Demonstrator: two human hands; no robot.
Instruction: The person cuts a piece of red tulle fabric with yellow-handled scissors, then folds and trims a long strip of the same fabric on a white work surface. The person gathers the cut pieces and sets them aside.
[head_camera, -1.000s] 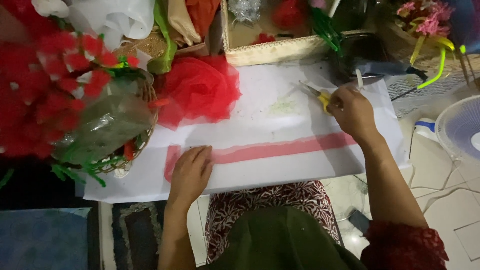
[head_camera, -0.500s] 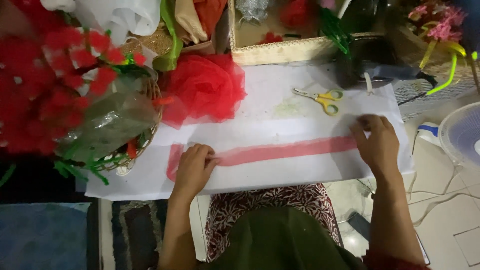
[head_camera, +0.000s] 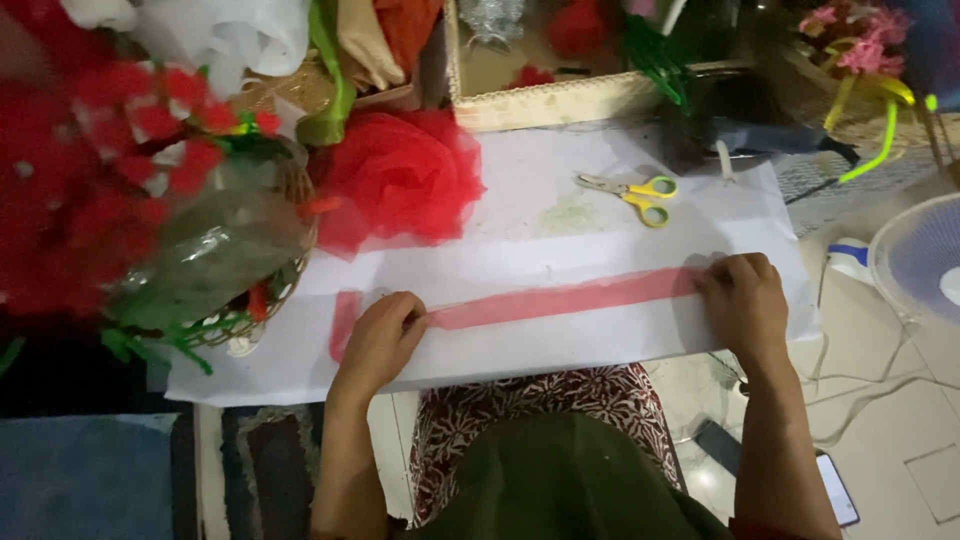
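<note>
A long strip of thin red fabric lies stretched across a large white paper sheet. My left hand presses down on the strip near its left end, fingers curled over it. At the strip's right end my right hand pinches the fabric against the paper. Yellow-handled scissors rest on the paper beyond the strip, apart from both hands.
A bundle of red netting sits on the paper's far left. A wicker basket of red artificial flowers stands at left. A cream-edged box lies behind. A white fan, cables and a phone are on the floor at right.
My right hand left the scissors on the paper and came down to the strip's right end. My left hand closed its fingers on the strip's left part.
</note>
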